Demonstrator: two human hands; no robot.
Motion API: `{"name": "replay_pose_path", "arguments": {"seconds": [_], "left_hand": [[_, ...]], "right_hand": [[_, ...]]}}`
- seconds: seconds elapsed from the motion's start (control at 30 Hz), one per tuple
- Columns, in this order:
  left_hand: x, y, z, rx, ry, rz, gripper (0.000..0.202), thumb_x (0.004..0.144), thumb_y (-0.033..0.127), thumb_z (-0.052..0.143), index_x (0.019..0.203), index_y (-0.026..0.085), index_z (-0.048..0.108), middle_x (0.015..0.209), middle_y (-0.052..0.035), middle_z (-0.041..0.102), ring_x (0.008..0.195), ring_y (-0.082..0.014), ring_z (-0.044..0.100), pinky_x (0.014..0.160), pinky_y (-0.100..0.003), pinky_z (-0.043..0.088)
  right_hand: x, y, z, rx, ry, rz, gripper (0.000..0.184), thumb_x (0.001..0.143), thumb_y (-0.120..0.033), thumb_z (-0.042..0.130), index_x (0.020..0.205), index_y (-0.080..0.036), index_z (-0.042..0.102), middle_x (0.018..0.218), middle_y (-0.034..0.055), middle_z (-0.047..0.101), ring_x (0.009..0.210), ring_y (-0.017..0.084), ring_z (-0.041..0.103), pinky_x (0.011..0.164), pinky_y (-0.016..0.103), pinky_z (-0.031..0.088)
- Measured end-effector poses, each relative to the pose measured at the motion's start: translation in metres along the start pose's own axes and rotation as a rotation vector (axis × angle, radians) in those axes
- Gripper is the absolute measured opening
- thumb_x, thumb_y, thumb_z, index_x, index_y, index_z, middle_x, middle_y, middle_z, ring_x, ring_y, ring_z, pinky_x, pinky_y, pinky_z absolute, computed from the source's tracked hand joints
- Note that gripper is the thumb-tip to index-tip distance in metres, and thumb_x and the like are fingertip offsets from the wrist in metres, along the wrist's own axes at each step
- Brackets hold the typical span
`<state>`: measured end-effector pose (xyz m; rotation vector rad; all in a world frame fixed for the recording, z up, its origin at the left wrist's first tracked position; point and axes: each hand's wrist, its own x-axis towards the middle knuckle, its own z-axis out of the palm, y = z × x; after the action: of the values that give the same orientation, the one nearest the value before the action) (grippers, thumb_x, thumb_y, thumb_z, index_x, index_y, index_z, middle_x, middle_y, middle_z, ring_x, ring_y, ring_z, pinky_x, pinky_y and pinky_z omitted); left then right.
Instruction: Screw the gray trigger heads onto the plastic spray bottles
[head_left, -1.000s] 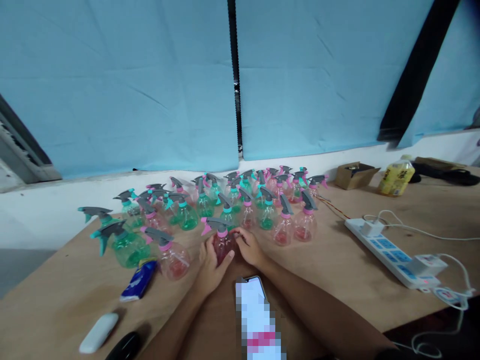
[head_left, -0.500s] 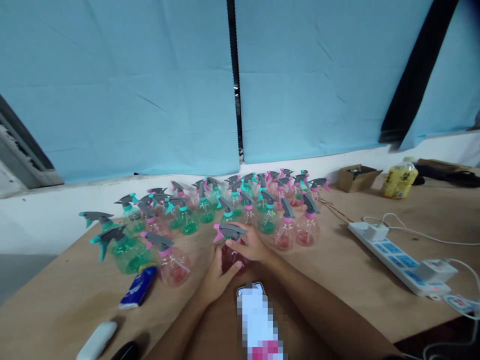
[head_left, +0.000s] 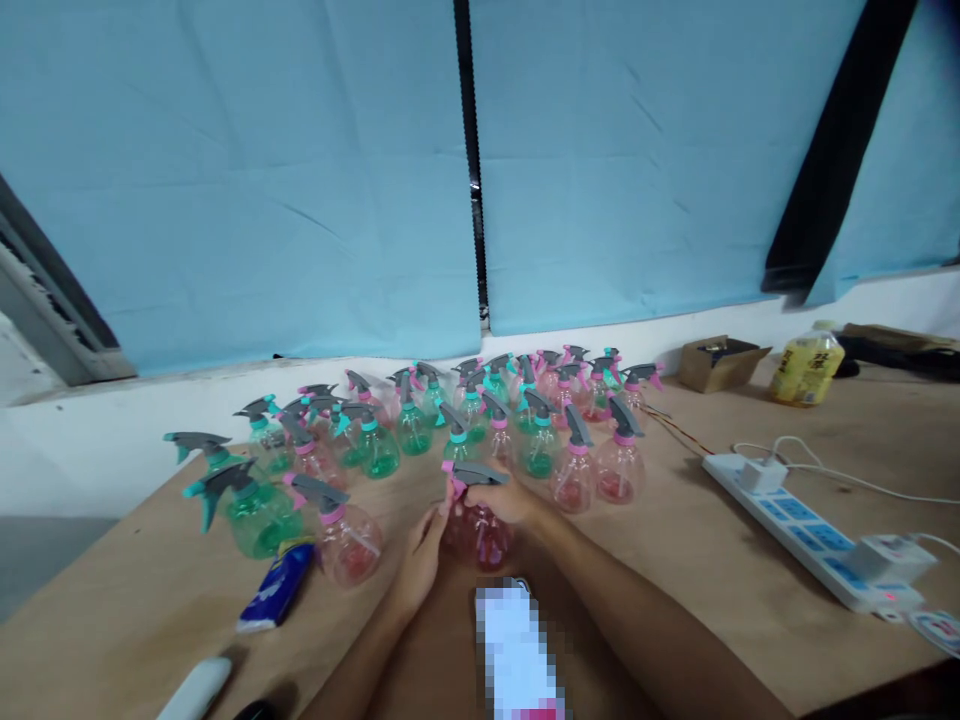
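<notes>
A pink spray bottle (head_left: 484, 545) with a grey and pink trigger head stands near the table's front, in front of me. My right hand (head_left: 501, 500) wraps round its neck, just under the grey top. To the bottle's left is my left hand (head_left: 426, 550), its fingers stretched up along the side. Its fingertips come close to the pink nozzle; whether they touch it I cannot tell. Just behind is a green spray bottle (head_left: 457, 447), partly hidden by the held one. A phone (head_left: 517, 650), its screen blurred out, lies nearer to me.
Several green and pink spray bottles (head_left: 379, 455) fill the back of the wooden table (head_left: 675, 560). At left lie a blue packet (head_left: 277, 588) and a white object (head_left: 196, 690). To the right are a power strip (head_left: 810, 535) with cords, a cardboard box (head_left: 720, 365) and a yellow bottle (head_left: 808, 368).
My left hand has come away from the bottle's front and straightened its fingers. The right hand now grips round the neck, and more of the bottle's body shows.
</notes>
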<state>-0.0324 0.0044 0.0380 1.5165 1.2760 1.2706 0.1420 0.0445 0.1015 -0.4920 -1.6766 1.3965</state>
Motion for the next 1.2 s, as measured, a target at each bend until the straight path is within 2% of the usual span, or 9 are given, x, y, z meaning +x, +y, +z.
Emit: {"name": "replay_pose_path", "arguments": {"seconds": [0.03, 0.1, 0.17, 0.33, 0.57, 0.7, 0.87, 1.07, 1.2], "left_hand": [[0.002, -0.001, -0.001, -0.046, 0.003, -0.028, 0.046, 0.088, 0.058, 0.050, 0.098, 0.017, 0.068, 0.088, -0.0063, 0.070, 0.086, -0.0226, 0.065, 0.080, -0.035, 0.051], [0.004, -0.001, -0.001, -0.130, -0.010, -0.068, 0.047, 0.085, 0.061, 0.053, 0.087, 0.016, 0.065, 0.073, -0.0024, 0.065, 0.065, -0.0171, 0.060, 0.061, -0.027, 0.048], [0.004, 0.000, -0.001, -0.180, -0.026, -0.090, 0.046, 0.082, 0.062, 0.057, 0.083, 0.016, 0.064, 0.069, -0.0005, 0.062, 0.057, -0.0136, 0.055, 0.054, -0.023, 0.042], [0.002, 0.007, 0.001, -0.165, -0.034, -0.114, 0.042, 0.076, 0.060, 0.062, 0.077, 0.018, 0.061, 0.062, 0.0030, 0.056, 0.052, -0.0115, 0.051, 0.051, -0.022, 0.038], [0.001, 0.007, 0.000, -0.161, -0.052, -0.119, 0.031, 0.078, 0.048, 0.056, 0.068, 0.019, 0.055, 0.054, 0.0057, 0.045, 0.047, -0.0103, 0.043, 0.047, -0.021, 0.033], [0.002, 0.006, -0.001, -0.144, -0.066, -0.124, 0.026, 0.078, 0.043, 0.053, 0.065, 0.020, 0.051, 0.053, 0.0057, 0.044, 0.046, -0.0104, 0.042, 0.047, -0.022, 0.033], [0.002, 0.004, -0.001, -0.107, -0.077, -0.113, 0.027, 0.078, 0.045, 0.052, 0.066, 0.020, 0.052, 0.053, 0.0058, 0.044, 0.046, -0.0113, 0.042, 0.048, -0.023, 0.033], [0.002, -0.002, -0.002, -0.105, -0.088, -0.119, 0.031, 0.082, 0.047, 0.051, 0.068, 0.020, 0.052, 0.054, 0.0057, 0.044, 0.047, -0.0111, 0.041, 0.048, -0.022, 0.030], [0.003, -0.003, -0.002, -0.089, -0.095, -0.103, 0.032, 0.083, 0.048, 0.051, 0.068, 0.020, 0.053, 0.052, 0.0055, 0.045, 0.046, -0.0110, 0.041, 0.048, -0.022, 0.029]], "right_hand": [[-0.001, 0.000, 0.000, -0.003, -0.003, 0.016, 0.022, 0.065, -0.017, 0.051, 0.076, -0.018, 0.071, 0.063, -0.0018, 0.063, 0.063, 0.014, 0.057, 0.063, 0.024, 0.047], [-0.002, -0.001, 0.001, 0.012, -0.018, 0.022, 0.021, 0.064, -0.017, 0.051, 0.074, -0.018, 0.070, 0.062, -0.0017, 0.061, 0.061, 0.013, 0.056, 0.060, 0.024, 0.044], [-0.003, -0.003, 0.002, 0.050, -0.034, 0.001, 0.023, 0.062, -0.017, 0.051, 0.076, -0.019, 0.070, 0.062, -0.0021, 0.061, 0.059, 0.013, 0.055, 0.058, 0.024, 0.043], [-0.003, -0.008, 0.004, 0.066, -0.042, -0.021, 0.030, 0.061, -0.017, 0.052, 0.086, -0.021, 0.069, 0.061, -0.0038, 0.061, 0.055, 0.012, 0.051, 0.055, 0.023, 0.042], [-0.005, -0.005, 0.002, -0.006, -0.023, -0.032, 0.026, 0.062, -0.015, 0.049, 0.079, -0.019, 0.069, 0.063, -0.0016, 0.062, 0.061, 0.013, 0.055, 0.059, 0.023, 0.041], [-0.006, -0.006, 0.002, -0.024, -0.001, 0.000, 0.029, 0.061, -0.015, 0.050, 0.082, -0.020, 0.070, 0.061, -0.0028, 0.062, 0.055, 0.011, 0.049, 0.052, 0.022, 0.036], [-0.006, -0.001, 0.003, -0.023, 0.021, -0.006, 0.030, 0.062, -0.015, 0.052, 0.085, -0.020, 0.071, 0.063, -0.0031, 0.063, 0.055, 0.011, 0.051, 0.051, 0.021, 0.037], [-0.005, 0.005, 0.003, -0.009, 0.017, -0.049, 0.020, 0.066, -0.013, 0.050, 0.072, -0.019, 0.069, 0.065, -0.0013, 0.063, 0.060, 0.013, 0.055, 0.057, 0.023, 0.041], [-0.005, 0.003, 0.003, -0.027, 0.009, -0.025, 0.027, 0.064, -0.015, 0.050, 0.080, -0.019, 0.071, 0.065, -0.0018, 0.064, 0.058, 0.012, 0.054, 0.053, 0.022, 0.040]]}}
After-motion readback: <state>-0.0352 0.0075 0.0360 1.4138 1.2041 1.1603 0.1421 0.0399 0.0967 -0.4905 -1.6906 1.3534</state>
